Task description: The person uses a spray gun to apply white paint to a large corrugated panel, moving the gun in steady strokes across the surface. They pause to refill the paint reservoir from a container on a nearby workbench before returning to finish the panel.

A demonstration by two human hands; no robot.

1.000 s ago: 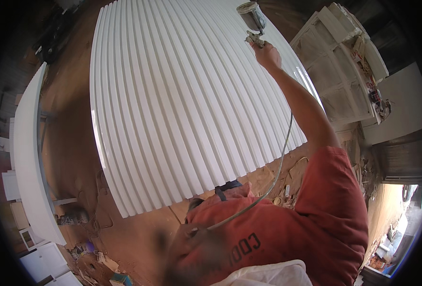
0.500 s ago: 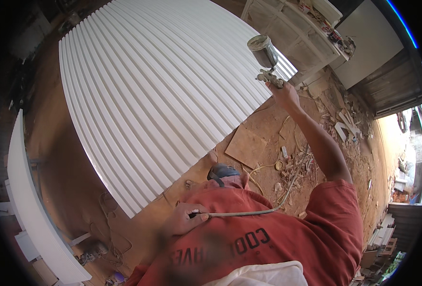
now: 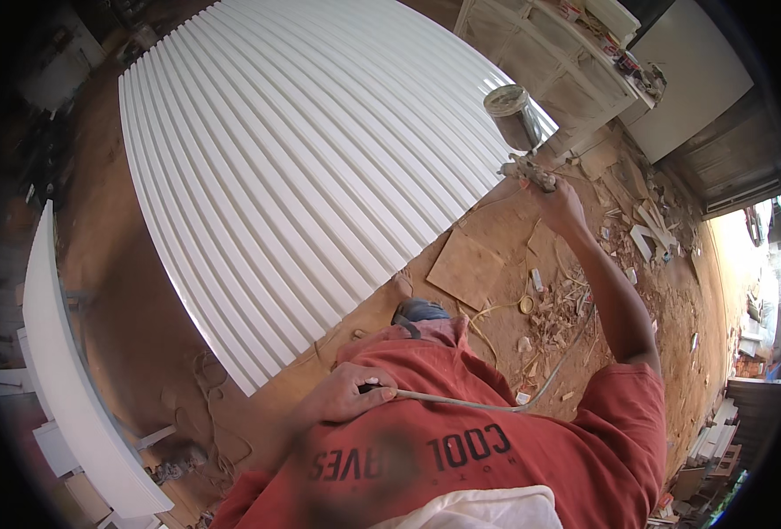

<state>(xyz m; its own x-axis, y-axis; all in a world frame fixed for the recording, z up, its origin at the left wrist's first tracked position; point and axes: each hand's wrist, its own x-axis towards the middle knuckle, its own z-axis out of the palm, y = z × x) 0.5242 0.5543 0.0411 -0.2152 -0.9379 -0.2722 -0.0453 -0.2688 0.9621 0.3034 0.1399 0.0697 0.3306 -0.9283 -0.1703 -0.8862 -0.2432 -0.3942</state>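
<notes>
right hand (image 3: 560,204): closed round the grip of a spray gun (image 3: 524,167), arm stretched forward and up to the right.
spray gun: metal cup (image 3: 514,115) stands upright on top, body below it; nozzle end is at the panel's right edge, facing left toward the panel as far as I can tell.
left hand (image 3: 344,395): close to the chest, fingers curled and pinching the hose (image 3: 487,404) against the red shirt (image 3: 531,441).
hose: runs from the left hand rightward under the right arm, then up toward the gun; upper stretch hard to follow.
panel (image 3: 302,159): big white ribbed sheet lying flat over the dirt floor (image 3: 487,264), ribs running from near-left to far-right.
key relation: panel lies left and forward of the gun; gun sits at its right-hand long edge, so the right hand is the nearer one, left hand well apart from it.
nearby: brown board (image 3: 465,269) and wood scraps on the floor below the gun; white shelf unit (image 3: 549,53) beyond.
</notes>
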